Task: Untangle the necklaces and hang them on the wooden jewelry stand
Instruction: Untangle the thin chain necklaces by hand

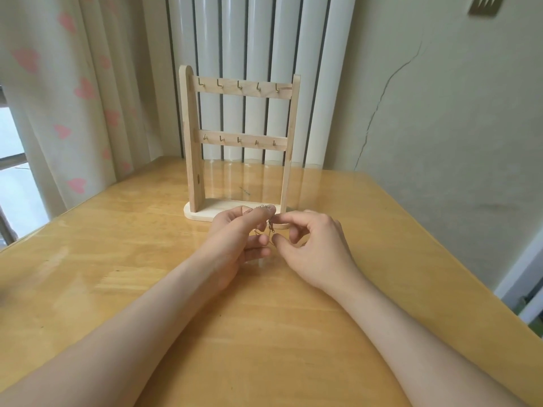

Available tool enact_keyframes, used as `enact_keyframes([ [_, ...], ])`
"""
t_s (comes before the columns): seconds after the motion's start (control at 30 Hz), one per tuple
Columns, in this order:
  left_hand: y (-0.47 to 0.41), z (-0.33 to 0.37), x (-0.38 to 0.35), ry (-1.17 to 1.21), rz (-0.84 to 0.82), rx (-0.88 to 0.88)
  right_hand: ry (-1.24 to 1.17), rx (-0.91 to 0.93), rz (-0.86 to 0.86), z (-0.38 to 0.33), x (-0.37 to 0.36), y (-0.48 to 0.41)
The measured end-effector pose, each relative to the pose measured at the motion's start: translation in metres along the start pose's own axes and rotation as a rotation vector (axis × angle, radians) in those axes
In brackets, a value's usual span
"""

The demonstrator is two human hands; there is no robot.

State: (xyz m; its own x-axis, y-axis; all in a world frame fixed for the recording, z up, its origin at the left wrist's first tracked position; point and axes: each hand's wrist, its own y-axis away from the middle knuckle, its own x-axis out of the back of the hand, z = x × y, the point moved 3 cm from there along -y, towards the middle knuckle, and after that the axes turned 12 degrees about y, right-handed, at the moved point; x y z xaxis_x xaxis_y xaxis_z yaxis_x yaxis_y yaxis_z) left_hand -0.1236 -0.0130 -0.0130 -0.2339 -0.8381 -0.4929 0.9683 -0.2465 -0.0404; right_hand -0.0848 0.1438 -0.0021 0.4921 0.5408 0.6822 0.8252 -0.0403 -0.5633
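Table [117, 259] is pale wood and glossy, set in a room corner. Necklaces [269, 227] are off the surface, bunched in a small tangle between both hands, just in front of the stand's base.

Left hand [235, 242]: thumb and forefinger pinch the top of the bunch, other fingers curled under. Read: it's the anchor, held high so the strands hang and the knot shows.

Right hand [314, 248]: fingers curled, index and thumb tips at a hanging strand. Can't tell if it's actually gripped, the contact is too small. Likely the picking hand.

Stand [192, 142] is upright behind the hands and faces the person. All hooks [239, 85] on both rails are bare, so nothing is hung yet. Keeping it close means a short reach once a chain is free.

Behind: white radiator [258, 39], heart-print curtain [73, 98] to the left, cracked wall [440, 113] to the right.
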Motion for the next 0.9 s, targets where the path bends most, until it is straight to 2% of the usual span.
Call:
enact_keyframes([
  [0.27,0.003,0.000,-0.003,-0.042,-0.024,0.050,-0.018,0.033,0.013,0.002,0.001,-0.001],
  [0.43,0.005,0.001,-0.005,0.000,-0.006,0.086,0.008,0.098,-0.055,0.005,0.003,-0.001],
  [0.57,0.004,0.002,-0.004,0.020,0.036,0.074,-0.061,0.041,-0.077,0.008,0.004,-0.001],
  [0.7,0.006,0.002,-0.007,-0.027,0.006,0.081,-0.120,-0.013,-0.122,0.008,0.001,-0.001],
  [0.9,0.005,0.001,-0.006,-0.069,-0.019,0.064,-0.243,-0.073,-0.046,0.010,-0.003,-0.004],
])
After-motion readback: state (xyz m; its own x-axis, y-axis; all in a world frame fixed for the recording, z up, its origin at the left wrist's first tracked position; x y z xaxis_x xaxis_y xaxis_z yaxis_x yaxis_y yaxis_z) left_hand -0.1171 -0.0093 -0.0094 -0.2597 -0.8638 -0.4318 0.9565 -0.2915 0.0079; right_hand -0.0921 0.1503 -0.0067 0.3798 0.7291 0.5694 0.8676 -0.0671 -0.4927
